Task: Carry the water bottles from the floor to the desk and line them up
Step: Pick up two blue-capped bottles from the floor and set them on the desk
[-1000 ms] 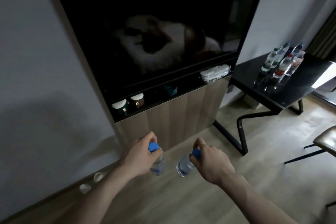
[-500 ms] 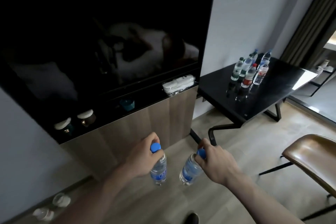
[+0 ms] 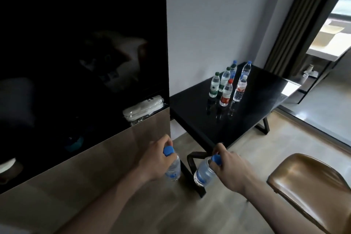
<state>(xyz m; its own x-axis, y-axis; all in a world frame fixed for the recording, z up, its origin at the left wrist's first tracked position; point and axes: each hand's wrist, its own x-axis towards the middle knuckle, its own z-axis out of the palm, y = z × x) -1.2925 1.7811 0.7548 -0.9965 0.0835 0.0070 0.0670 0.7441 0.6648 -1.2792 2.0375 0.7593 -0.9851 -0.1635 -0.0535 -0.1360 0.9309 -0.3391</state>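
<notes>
My left hand [image 3: 155,159] grips a clear water bottle with a blue cap [image 3: 173,170] by its neck, and the bottle hangs upright. My right hand [image 3: 230,169] holds a second blue-capped bottle [image 3: 203,174] by the neck, tilted to the left. Both hang above the wooden floor, just short of the near corner of the black desk [image 3: 199,118]. Several bottles [image 3: 227,92] with green, red, white and blue caps stand in two short rows near the far side of the desk.
A brown leather chair [image 3: 311,184] stands at the lower right, close to the desk. A dark TV unit with a wooden cabinet [image 3: 114,154] fills the left; a white packet [image 3: 144,108] lies on its shelf. A curtain and doorway [image 3: 303,24] are beyond the desk.
I have turned and moved right toward the desk with both bottles in hand. The desk and its bottles are now nearer and more central; the bottles left on the floor have passed out of view.
</notes>
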